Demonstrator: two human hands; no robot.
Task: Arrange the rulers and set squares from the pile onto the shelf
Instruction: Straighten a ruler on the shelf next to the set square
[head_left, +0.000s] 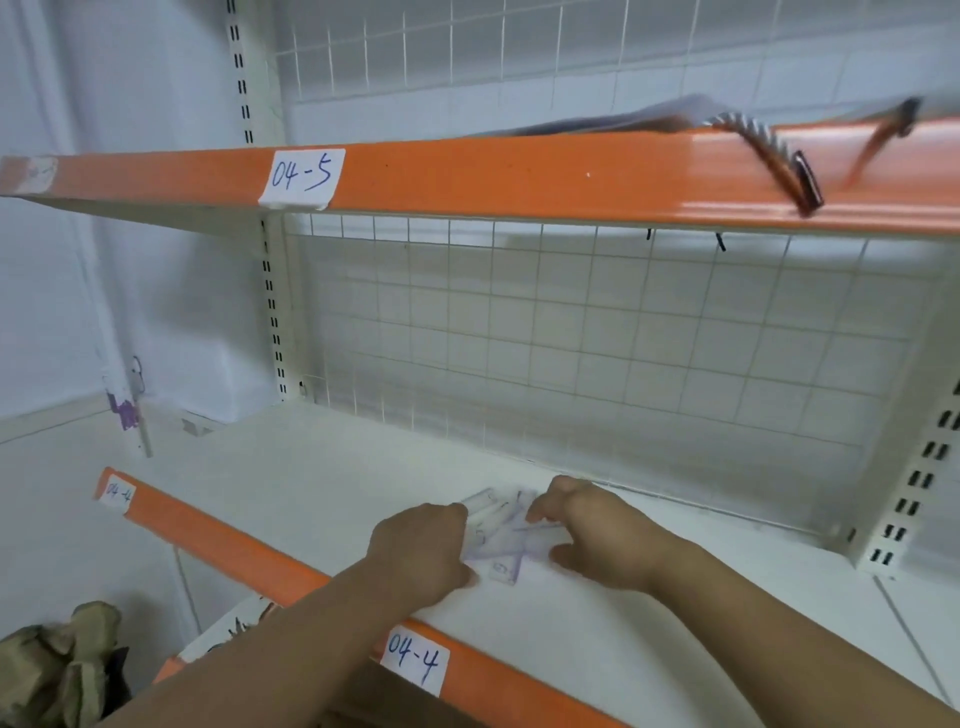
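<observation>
Head view, single frame. Both hands work on the white shelf (322, 467), the level whose orange front edge carries the label "04-4" (414, 666).

A small pile of clear rulers and set squares (501, 535) lies flat on the shelf, roughly mid-depth, between the two hands. The pieces overlap at different angles; purple print shows through the plastic. Exact count cannot be told.

Left hand (421, 551): palm down, fingers curled narrow, fingertips touching the left edge of the pile. Whether it pinches a piece or only presses against it cannot be told.

Right hand (597, 535): on the right side of the pile, fingers bent and partly spread, thumb low near the front corner of the pile. It bears on the pieces; a firm grip is not visible.

Judgement: the hands bracket the pile from both sides, probably to square up or separate the slippery, thin plastic pieces, which lie flush and are hard to lift singly. Sorting looks barely begun; nothing stands arranged elsewhere on this level.

Surroundings: wire grid back panel (597, 332) behind; upper shelf labelled "04-5" (302, 175) with a braided strap (763, 150) hanging over its front edge at right.
</observation>
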